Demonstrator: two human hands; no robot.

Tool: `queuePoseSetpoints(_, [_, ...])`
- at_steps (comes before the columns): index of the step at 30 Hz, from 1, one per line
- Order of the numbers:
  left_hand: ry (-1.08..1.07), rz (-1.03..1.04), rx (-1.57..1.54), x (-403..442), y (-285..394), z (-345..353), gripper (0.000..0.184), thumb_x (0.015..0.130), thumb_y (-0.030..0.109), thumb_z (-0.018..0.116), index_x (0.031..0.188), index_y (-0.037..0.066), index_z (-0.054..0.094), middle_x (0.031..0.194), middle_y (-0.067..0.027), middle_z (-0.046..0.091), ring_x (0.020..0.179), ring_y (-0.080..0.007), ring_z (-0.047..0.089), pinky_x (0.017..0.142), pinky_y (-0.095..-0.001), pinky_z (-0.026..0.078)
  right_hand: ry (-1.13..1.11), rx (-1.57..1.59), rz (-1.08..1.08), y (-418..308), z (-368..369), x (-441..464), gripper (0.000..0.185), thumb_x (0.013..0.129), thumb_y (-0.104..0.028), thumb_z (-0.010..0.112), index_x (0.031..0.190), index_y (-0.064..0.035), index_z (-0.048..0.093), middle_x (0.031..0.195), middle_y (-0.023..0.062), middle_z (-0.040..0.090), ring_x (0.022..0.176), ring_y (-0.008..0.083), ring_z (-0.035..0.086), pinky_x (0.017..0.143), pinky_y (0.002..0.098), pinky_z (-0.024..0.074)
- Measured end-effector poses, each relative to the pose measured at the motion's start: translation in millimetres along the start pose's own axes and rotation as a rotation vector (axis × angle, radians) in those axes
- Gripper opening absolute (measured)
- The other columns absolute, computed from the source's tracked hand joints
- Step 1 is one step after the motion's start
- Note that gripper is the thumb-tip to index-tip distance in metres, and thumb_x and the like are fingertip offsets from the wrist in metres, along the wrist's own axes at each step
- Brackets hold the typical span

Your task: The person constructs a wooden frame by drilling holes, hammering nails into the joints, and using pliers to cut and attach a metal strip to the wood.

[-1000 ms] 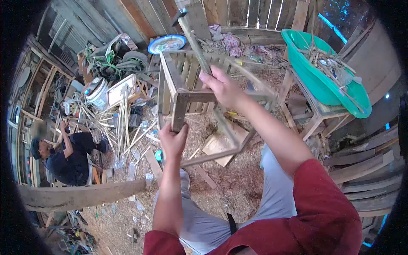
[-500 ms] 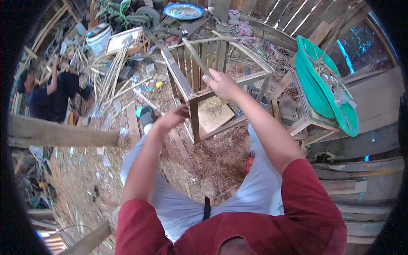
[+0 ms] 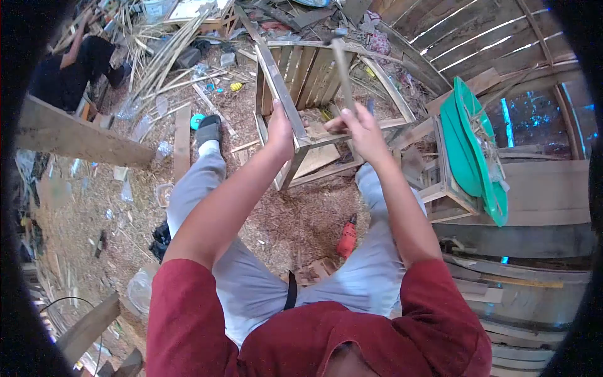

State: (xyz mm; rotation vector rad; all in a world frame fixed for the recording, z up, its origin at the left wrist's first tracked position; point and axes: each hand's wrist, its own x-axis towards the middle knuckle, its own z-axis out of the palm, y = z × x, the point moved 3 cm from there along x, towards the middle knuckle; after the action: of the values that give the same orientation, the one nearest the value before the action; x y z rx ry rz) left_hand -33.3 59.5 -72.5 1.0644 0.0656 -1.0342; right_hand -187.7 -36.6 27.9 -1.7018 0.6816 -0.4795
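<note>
At the far left, a person in dark clothes is at the floor's edge, partly behind a beam. A board lies on the floor beside the left shoe.

The left hand touches the outer side of the frame's left rail, near the corner closest to the body; its fingers look fairly straight, but whether they grip cannot be told.

The frame is straight ahead, beyond the knees, its near corner between the hands and closer to the left one. From that corner the left rail runs away and leftward, the front rail off to the right; which is longer is hard to judge through this lens.

The hammer points away from the body, its head toward the frame's slatted far side, its height above that unclear. The right hand is closed round the handle's near end, by the front rail; contact with the rail cannot be told.

Farther right, a green tub sits tilted on a stand.
</note>
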Motion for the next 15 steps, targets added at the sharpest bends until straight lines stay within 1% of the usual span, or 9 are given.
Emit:
queuePoseSetpoints(1, [0.007,0.028,0.021,2,-2,-1,0.064,0.109,0.06,0.029,0.117,0.004,0.059,0.091,-0.0104,0.065,0.081,-0.0242,0.064,0.073,-0.0413,0.054,0.062,0.117,0.021,-10,-1,-16,0.021,0.109,-0.026,0.05,0.107,-0.0067,0.057,0.079,0.0042,0.068,0.071,0.0114,0.062,0.062,0.03,0.0494])
queuePoseSetpoints(2, [0.017,0.062,0.047,6,-4,-2,0.063,0.109,0.059,0.03,0.117,0.004,0.059,0.09,-0.01,0.065,0.079,-0.0241,0.063,0.073,-0.041,0.053,0.125,0.237,0.042,-22,-2,-35,0.02,0.109,-0.027,0.05,0.107,-0.0078,0.056,0.075,0.0028,0.065,0.065,0.0103,0.06,0.058,0.0276,0.0481])
queuePoseSetpoints(4, [0.034,0.121,0.109,6,-11,-5,0.061,0.109,0.058,0.03,0.116,0.004,0.059,0.087,-0.0092,0.064,0.077,-0.0238,0.062,0.072,-0.0405,0.052,0.117,0.219,0.189,-34,-8,-82,0.02,0.11,-0.03,0.048,0.107,-0.0106,0.055,0.068,-0.0021,0.052,0.052,0.0061,0.047,0.046,0.0221,0.0379])
queuePoseSetpoints(5, [0.05,0.096,0.119,-4,-8,-2,0.059,0.11,0.056,0.031,0.119,0.004,0.059,0.093,-0.0095,0.063,0.082,-0.0226,0.06,0.077,-0.0399,0.05,0.149,0.186,0.234,-27,-3,-107,0.023,0.111,-0.032,0.046,0.106,-0.0111,0.054,0.067,-0.0028,0.047,0.049,0.0058,0.042,0.043,0.0228,0.0343])
queuePoseSetpoints(6, [0.051,0.114,0.122,-10,-9,-2,0.059,0.11,0.056,0.032,0.121,0.004,0.058,0.095,-0.01,0.062,0.085,-0.0225,0.06,0.08,-0.0397,0.049,0.182,0.153,0.276,-22,4,-133,0.026,0.111,-0.035,0.044,0.105,-0.0116,0.053,0.066,-0.0036,0.042,0.046,0.0056,0.036,0.041,0.0234,0.0307])
queuePoseSetpoints(8, [0.051,0.161,0.127,-19,-12,1,0.059,0.11,0.055,0.033,0.124,0.003,0.058,0.101,-0.0108,0.061,0.09,-0.0223,0.059,0.085,-0.0394,0.048,0.155,0.371,0.565,-17,19,-184,0.032,0.112,-0.04,0.041,0.1,-0.012,0.051,0.065,-0.003,0.043,0.047,0.0063,0.035,0.042,0.0233,0.0288])
queuePoseSetpoints(11, [0.104,0.228,0.201,-30,-20,4,0.051,0.111,0.049,0.036,0.111,0.002,0.057,0.096,-0.0099,0.063,0.086,-0.0181,0.058,0.077,-0.0371,0.049,0.222,0.379,0.547,6,30,-228,0.038,0.112,-0.045,0.037,0.095,-0.0115,0.045,0.06,-0.0022,0.038,0.04,0.0078,0.033,0.033,0.0251,0.0287])
queuePoseSetpoints(14, [0.103,0.275,0.258,-39,-28,3,0.049,0.111,0.048,0.039,0.112,0.002,0.056,0.099,-0.01,0.062,0.088,-0.0178,0.057,0.08,-0.0372,0.048,0.178,0.324,0.538,15,33,-254,0.038,0.112,-0.042,0.038,0.093,-0.0112,0.05,0.065,-0.0021,0.041,0.053,0.0073,0.038,0.045,0.0245,0.0307])
queuePoseSetpoints(15, [0.11,0.284,0.251,-39,-30,3,0.049,0.111,0.048,0.039,0.112,0.002,0.056,0.099,-0.0103,0.062,0.088,-0.0183,0.057,0.08,-0.0375,0.048,0.129,0.207,0.54,18,31,-259,0.038,0.112,-0.04,0.04,0.091,-0.0101,0.05,0.067,-0.0019,0.042,0.056,0.0071,0.039,0.049,0.0243,0.0322])
